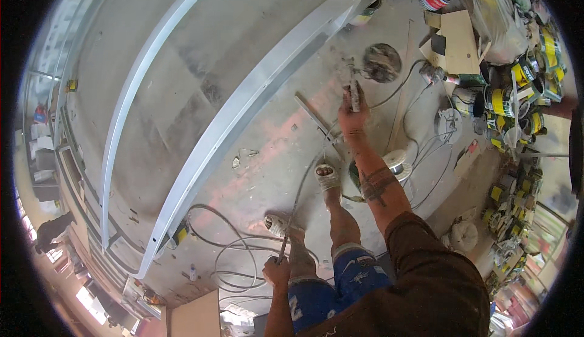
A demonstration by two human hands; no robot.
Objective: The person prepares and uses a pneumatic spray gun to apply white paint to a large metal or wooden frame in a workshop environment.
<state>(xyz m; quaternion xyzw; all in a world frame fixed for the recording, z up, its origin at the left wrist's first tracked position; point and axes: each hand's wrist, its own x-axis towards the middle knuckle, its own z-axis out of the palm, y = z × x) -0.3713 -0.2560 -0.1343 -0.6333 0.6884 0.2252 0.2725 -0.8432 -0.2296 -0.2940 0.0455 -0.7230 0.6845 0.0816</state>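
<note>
My right hand (pixel 354 111), its arm stretched out ahead, is wrapped round a grey, paint-coated spray gun (pixel 354 95). The gun's far end is hazy and hard to make out. My left hand (pixel 277 271) is closed on a dark hose (pixel 294 209), low by my left leg. From there the hose runs up toward the right hand; where it meets the gun is hidden. A long pale grey beam (pixel 243 97) crosses in front of me, apart from both hands. Just beyond the gun a round, dark, stained lid or disc (pixel 382 62) lies on the floor.
Another pale beam (pixel 131 97) stands farther left. Hose loops (pixel 234 246) lie on the floor by my left foot. A metal bar (pixel 313 117) and a white spool (pixel 396 162) flank my right arm. Paint cans (pixel 500 102) and an open cardboard box (pixel 460 42) crowd the right side.
</note>
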